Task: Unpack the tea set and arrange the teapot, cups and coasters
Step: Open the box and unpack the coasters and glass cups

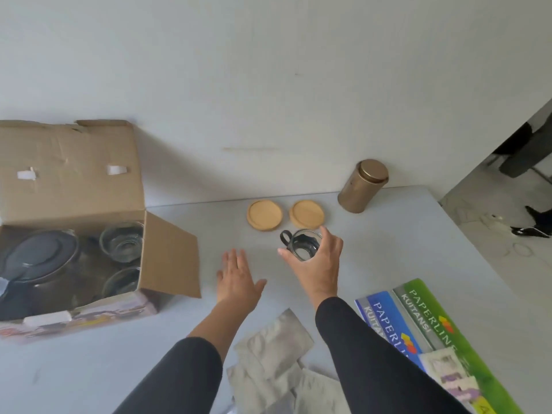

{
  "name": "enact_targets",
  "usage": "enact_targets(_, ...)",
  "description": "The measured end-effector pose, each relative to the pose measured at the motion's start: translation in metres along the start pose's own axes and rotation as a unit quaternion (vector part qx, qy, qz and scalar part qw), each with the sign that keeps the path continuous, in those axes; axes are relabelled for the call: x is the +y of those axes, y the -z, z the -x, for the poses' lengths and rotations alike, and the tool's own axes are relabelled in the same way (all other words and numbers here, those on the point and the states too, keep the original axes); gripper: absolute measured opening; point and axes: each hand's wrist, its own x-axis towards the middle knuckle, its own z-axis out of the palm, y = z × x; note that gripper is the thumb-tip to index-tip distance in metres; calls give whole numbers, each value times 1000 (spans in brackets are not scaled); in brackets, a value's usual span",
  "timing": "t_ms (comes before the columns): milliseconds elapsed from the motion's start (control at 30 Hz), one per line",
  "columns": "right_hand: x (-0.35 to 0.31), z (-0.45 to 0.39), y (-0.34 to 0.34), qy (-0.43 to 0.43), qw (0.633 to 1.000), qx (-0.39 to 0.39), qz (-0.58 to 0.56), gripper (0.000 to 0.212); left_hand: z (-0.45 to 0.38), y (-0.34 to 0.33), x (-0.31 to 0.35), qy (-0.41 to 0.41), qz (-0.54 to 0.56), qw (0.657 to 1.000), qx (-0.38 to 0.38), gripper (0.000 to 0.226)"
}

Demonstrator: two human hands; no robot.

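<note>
From the head camera, the unpacking looks partly done. Two wooden coasters (264,216) (306,214) lie side by side on the tabletop (418,249), both bare. The right hand (319,264) has its grip closed around a glass cup with a black handle (301,245), held just in front of the right coaster; whether it touches the tabletop I cannot tell. The left hand (239,279) hovers flat and spread, holding nothing. The open cardboard box (74,180) still holds the teapot (38,258) and at least two glass cups (122,242).

Around: a brass-coloured canister (363,185) stands beyond the coasters, receipt books (418,318) and crumpled wrapping (268,354) lie nearer. None of it appears to block the coasters.
</note>
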Motion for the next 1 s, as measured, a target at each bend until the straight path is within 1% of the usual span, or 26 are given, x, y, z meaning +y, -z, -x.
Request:
enact_targets(100, 39, -17, 8, -17, 1000, -2, 2, 100, -10, -26, 27, 51, 10, 998, -36, 95)
enact_targets(200, 67, -31, 12, -19, 1000, -12, -1, 98, -19, -41, 45, 79, -29, 995, -44, 100)
enact_targets(300, 83, -41, 8, -8, 1000, -20, -12, 96, -31, -41, 54, 102, -48, 992, -60, 105)
enact_targets(500, 96, -54, -4, 12, 998, -53, -15, 95, -42, -40, 61, 114, -57, 988, -88, 111)
enact_targets(733, 96, -68, -6, 31, 998, -63, 1, 97, -46, -44, 57, 112, -56, 989, -82, 111)
enact_targets(833, 95, -69, -5, 40, 996, -72, 21, 100, -45, -43, 57, 113, -63, 988, -80, 111)
enact_targets(900, 94, -68, -2, 42, 994, -76, 65, 103, -43, -40, 58, 116, -71, 987, -82, 112)
enact_targets(1000, 87, -68, 6, 89, 984, -24, 155, 96, -37, -31, 60, 106, -95, 986, -90, 110)
